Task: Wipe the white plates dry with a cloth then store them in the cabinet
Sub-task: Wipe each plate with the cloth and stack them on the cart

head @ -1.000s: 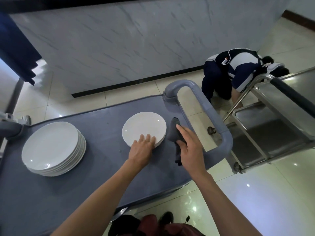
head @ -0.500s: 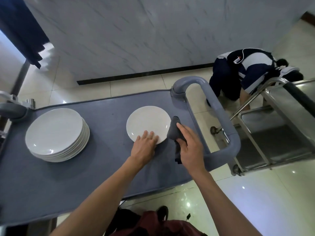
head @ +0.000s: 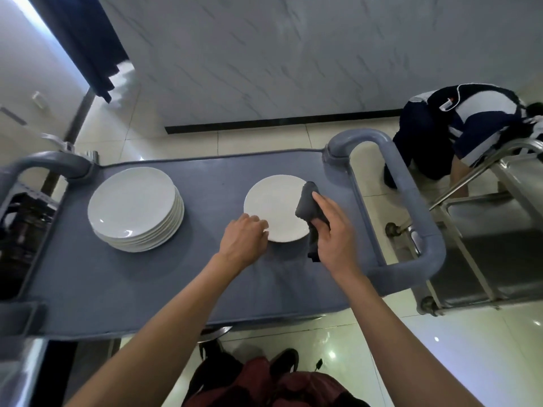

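While the left hand (head: 245, 240) curls its fingers over the near-left rim of a single plate (head: 274, 211), gripping the edge, the right hand (head: 333, 230) clutches a dark grey cloth (head: 308, 207), fingers wrapped round it, index finger stretched along the top. The cloth's bunched end lies against the plate's right edge and a loose tail hangs below the palm. The plate lies flat on the grey cart (head: 164, 274), toward its right end, near the tubular handle (head: 411, 201). Well apart to the left stands a stack (head: 135, 207) of white plates, near the cart's other handle (head: 44, 163).

Below the cart's near edge show dark shoes (head: 282, 362) and red trousers on a glossy tiled floor (head: 440, 348). A steel trolley (head: 484, 245) stands just beside the cart on the right. Beyond it a second person (head: 458, 124) in navy and white bends low over the floor. A pale marbled wall (head: 264, 54) with a dark skirting closes the far side, and a dark curtain (head: 85, 39) hangs at the upper left.

Against half a second ago, the left fingers, then flat on the rim, are now hooked over it, and the cloth has come from beside the plate onto its right edge. The plate and stack keep their places on the cart.
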Action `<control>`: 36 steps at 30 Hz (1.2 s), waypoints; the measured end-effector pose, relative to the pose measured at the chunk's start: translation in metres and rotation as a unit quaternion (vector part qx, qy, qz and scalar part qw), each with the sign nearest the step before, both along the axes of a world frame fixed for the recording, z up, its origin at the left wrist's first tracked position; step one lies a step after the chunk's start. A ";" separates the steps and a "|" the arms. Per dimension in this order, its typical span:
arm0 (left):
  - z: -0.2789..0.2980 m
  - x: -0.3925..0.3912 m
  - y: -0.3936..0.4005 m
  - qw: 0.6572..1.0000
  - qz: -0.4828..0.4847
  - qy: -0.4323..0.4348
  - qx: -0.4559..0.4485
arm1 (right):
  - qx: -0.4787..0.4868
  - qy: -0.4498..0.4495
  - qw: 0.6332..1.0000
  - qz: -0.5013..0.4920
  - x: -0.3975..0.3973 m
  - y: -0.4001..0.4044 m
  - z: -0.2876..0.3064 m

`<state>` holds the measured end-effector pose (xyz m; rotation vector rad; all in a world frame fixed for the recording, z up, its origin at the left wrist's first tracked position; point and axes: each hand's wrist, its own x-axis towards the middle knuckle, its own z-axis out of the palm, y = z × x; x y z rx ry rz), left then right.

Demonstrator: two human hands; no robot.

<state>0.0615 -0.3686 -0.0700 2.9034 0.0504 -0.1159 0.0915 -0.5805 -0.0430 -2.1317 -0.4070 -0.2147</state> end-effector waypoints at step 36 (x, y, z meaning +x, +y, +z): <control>0.019 -0.087 0.359 0.904 0.361 -0.119 -0.194 | -0.028 -0.023 0.980 0.195 -0.004 0.368 0.033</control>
